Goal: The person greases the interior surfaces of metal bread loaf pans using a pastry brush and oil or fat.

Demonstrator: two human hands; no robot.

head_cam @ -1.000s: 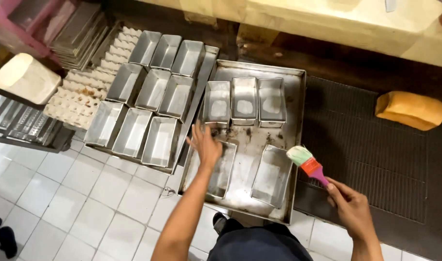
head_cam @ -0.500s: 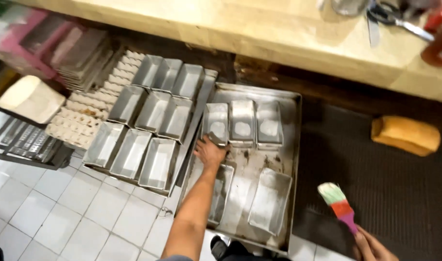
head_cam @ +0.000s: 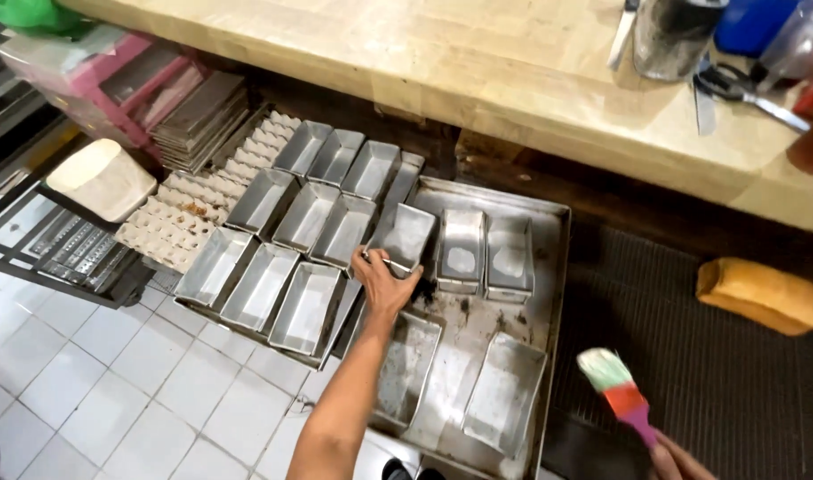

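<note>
— Head view, looking down: left hand reaches to a small rectangular grey metal loaf tin, fingers closed on its near rim. Tin sits tilted at the near-left end of a row of three on a large scuffed metal baking tray.

— And the right hand?

— Right hand mostly cut off at the bottom edge. Only fingertips show, closed round the purple handle of a pastry brush with pale green bristles, held over the dark ribbed floor mat.

— What is hard to read?

— The forearm covers part of another loaf tin lower on the tray. Tray's near edge runs out of view. A second tray of empty grey tins lies just left, overlapping the first tray's edge. Brown loaf lies on the mat, well apart. Items on the wooden counter are cropped at the top.
</note>
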